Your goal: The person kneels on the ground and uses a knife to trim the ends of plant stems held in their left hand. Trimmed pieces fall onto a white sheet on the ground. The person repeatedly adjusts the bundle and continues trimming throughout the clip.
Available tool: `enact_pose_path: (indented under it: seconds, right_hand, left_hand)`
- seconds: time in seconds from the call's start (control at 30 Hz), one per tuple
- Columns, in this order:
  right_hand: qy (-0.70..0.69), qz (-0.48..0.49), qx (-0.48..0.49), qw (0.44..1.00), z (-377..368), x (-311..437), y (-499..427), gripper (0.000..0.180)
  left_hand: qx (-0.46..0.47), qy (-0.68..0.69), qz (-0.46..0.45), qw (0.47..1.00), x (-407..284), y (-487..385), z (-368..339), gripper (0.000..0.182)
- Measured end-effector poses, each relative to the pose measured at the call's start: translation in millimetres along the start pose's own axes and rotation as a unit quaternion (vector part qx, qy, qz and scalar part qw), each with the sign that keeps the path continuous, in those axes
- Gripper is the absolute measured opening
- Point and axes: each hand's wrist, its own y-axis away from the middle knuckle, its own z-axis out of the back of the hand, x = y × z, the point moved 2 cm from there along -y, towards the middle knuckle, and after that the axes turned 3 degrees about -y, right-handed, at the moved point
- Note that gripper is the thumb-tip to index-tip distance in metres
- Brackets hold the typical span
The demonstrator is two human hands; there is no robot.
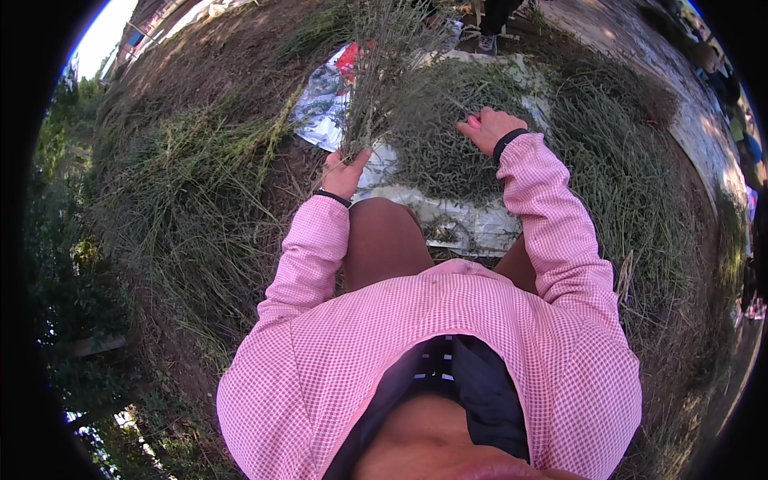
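Observation:
My left hand point(347, 174) grips the lower ends of a bunch of thin, leafy plant stems point(373, 90), which fans out upward and away from me. At the right, my right hand point(491, 129) is closed around the pink handle point(474, 122) of a tool with a narrow metal blade, perhaps scissors or a knife; the blade points up and left toward the bunch. Beneath that hand, a heap of cut green sprigs point(456, 162) lies on a pale plastic sheet point(480, 221) before my knees. Loose sprigs are scattered over the sheet's near part.
Long cut stalks lie piled on the soil at the left point(198, 162) and the right point(618, 150). A shiny silver and red sheet point(324, 108) lies beyond my left hand. Another person's shoe point(486, 44) stands at the sheet's far edge. More people are at the far right.

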Motion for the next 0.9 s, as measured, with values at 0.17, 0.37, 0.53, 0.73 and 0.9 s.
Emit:
enact_pose_path:
  seconds: [0.17, 0.37, 0.53, 0.73, 0.9]
  right_hand:
    - [0.004, 0.016, 0.027, 1.000, 6, 7, 12, 0.064]
    - [0.014, 0.029, 0.008, 0.999, 9, 16, 24, 0.061]
    - [0.016, 0.019, 0.034, 0.999, 16, 18, 13, 0.062]
    - [0.003, 0.018, 0.085, 0.996, 5, 12, -1, 0.064]
    - [-0.008, 0.019, 0.090, 0.996, 5, 13, 0, 0.065]
  left_hand:
    - [-0.001, 0.016, -0.049, 0.999, 7, -5, 6, 0.030]
    - [-0.008, 0.001, -0.055, 0.998, 9, -6, 8, 0.030]
    - [-0.012, -0.039, -0.055, 0.998, 7, -1, 5, 0.030]
    - [0.002, -0.004, -0.094, 0.996, 8, -1, 6, 0.025]
    - [-0.001, -0.028, -0.109, 0.994, 21, -8, 5, 0.025]
